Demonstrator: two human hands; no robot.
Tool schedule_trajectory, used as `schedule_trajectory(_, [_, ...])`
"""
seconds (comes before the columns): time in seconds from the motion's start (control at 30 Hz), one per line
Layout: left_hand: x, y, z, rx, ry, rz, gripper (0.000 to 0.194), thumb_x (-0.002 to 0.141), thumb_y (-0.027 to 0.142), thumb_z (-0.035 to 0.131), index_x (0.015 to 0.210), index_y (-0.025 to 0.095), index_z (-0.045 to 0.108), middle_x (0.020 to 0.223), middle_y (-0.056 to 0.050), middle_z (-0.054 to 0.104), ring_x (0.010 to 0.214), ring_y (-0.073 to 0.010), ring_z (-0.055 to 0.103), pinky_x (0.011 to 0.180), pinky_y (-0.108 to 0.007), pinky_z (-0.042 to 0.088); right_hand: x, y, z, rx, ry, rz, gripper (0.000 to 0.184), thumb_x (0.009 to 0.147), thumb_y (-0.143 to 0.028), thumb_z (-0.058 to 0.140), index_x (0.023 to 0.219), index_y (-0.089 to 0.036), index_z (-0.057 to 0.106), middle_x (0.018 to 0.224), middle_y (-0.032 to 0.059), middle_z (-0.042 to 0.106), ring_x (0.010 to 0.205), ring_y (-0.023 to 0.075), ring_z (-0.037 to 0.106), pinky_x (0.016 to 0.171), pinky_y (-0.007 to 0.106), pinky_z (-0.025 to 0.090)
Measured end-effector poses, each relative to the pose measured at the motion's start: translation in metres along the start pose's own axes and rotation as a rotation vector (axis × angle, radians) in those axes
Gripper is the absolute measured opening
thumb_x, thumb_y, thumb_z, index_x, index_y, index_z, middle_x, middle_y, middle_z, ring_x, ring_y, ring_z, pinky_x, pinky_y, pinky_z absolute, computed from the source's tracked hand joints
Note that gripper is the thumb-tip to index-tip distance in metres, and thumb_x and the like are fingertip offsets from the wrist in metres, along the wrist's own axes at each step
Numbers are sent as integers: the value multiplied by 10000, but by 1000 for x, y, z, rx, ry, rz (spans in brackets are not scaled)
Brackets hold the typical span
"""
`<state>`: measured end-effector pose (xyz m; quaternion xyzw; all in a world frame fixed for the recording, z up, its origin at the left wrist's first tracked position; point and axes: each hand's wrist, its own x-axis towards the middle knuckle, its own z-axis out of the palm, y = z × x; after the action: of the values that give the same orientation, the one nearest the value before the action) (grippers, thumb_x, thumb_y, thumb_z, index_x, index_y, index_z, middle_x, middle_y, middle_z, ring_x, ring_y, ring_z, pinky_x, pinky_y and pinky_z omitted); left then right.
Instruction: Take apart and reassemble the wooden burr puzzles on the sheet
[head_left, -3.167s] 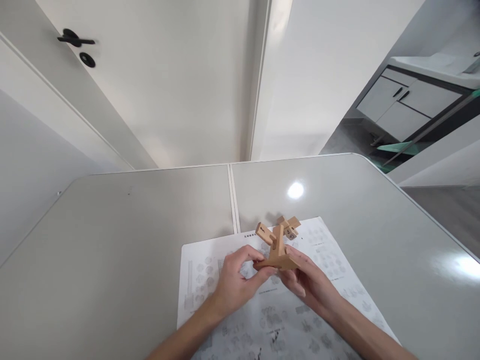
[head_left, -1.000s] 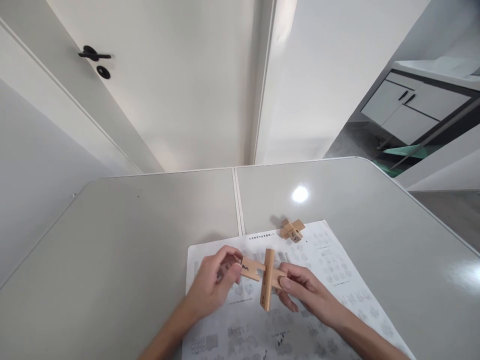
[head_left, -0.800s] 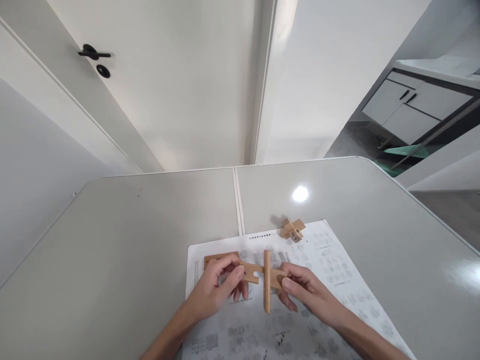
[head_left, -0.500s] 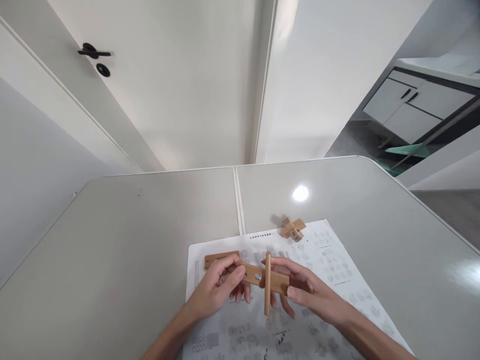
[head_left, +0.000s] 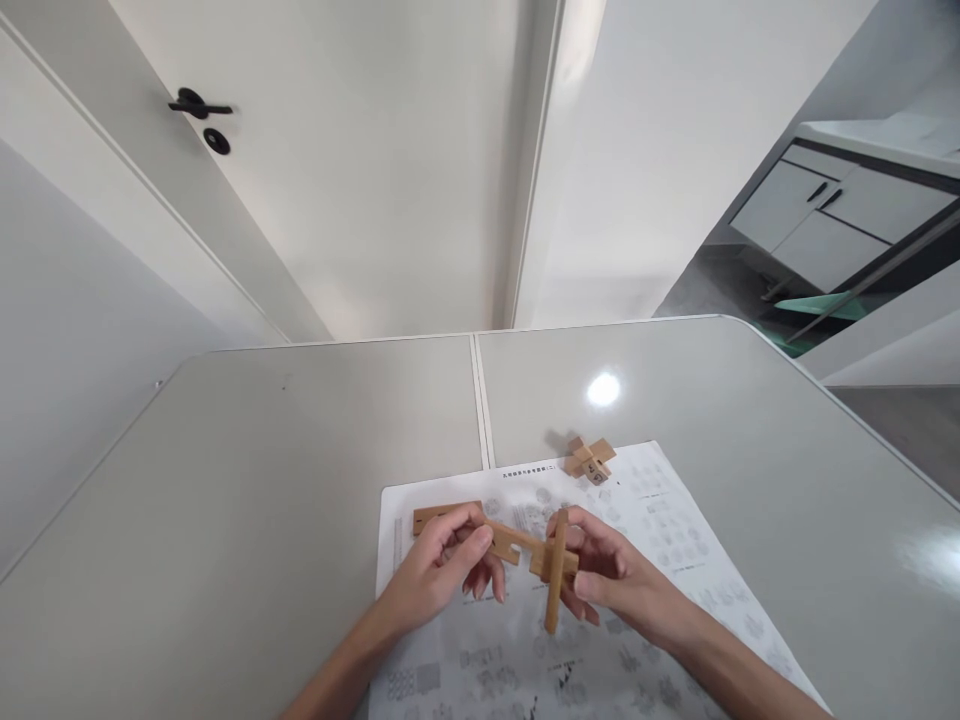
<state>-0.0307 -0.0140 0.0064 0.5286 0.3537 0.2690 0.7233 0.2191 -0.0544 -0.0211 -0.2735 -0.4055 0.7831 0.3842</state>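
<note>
My left hand (head_left: 442,572) pinches a flat wooden puzzle piece (head_left: 504,543) with a rounded notch in its lower edge. That piece points right, toward an upright wooden puzzle piece (head_left: 556,590), which crosses it near its right end. My right hand (head_left: 619,575) grips the crossing wood from the right, thumb in front and fingers behind. How the crossing pieces interlock is partly hidden by the fingers. Behind my left hand, another flat wooden piece (head_left: 426,519) lies on the printed sheet (head_left: 480,690), partly covered by the fingers.
An assembled wooden cross-shaped puzzle (head_left: 590,460) sits at the sheet's far edge. The grey table (head_left: 262,520) has a seam (head_left: 480,400) running away from me. Beyond it stand a white door (head_left: 390,180) and, at far right, a white cabinet (head_left: 840,210).
The upright piece has shifted right along the flat piece and turned, showing more of its crossing block. My left hand keeps its hold. The whole view has moved slightly.
</note>
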Motion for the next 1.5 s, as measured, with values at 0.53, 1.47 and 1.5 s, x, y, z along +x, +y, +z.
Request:
schedule_trajectory(0.53, [1, -1, 0, -19, -1, 21, 387, 1038, 515, 495, 884, 161, 525, 661, -62, 690, 521, -98, 496, 547, -239, 410, 1, -6, 1, -21, 1, -7, 243, 1004, -427, 641, 1089, -203, 603, 883, 1, 596, 552, 58, 502, 538, 224, 400])
schedule_trajectory(1.47, [1, -2, 1, 3, 34, -9, 387, 1026, 537, 505, 860, 190, 465, 656, -49, 685, 522, -102, 496, 550, -249, 412, -1, -3, 1, -2, 125, 39, 265, 982, -467, 663, 1044, -219, 593, 742, -70, 432, 431, 12, 276, 447, 204, 250])
schedule_trajectory(1.5, [1, -2, 1, 4, 36, -7, 387, 1026, 538, 504, 859, 191, 462, 654, -47, 684, 523, -102, 496, 551, -248, 413, -1, -4, 2, -1, 126, 39, 259, 983, -462, 662, 1037, -220, 591, 743, -70, 434, 430, 11, 273, 444, 205, 247])
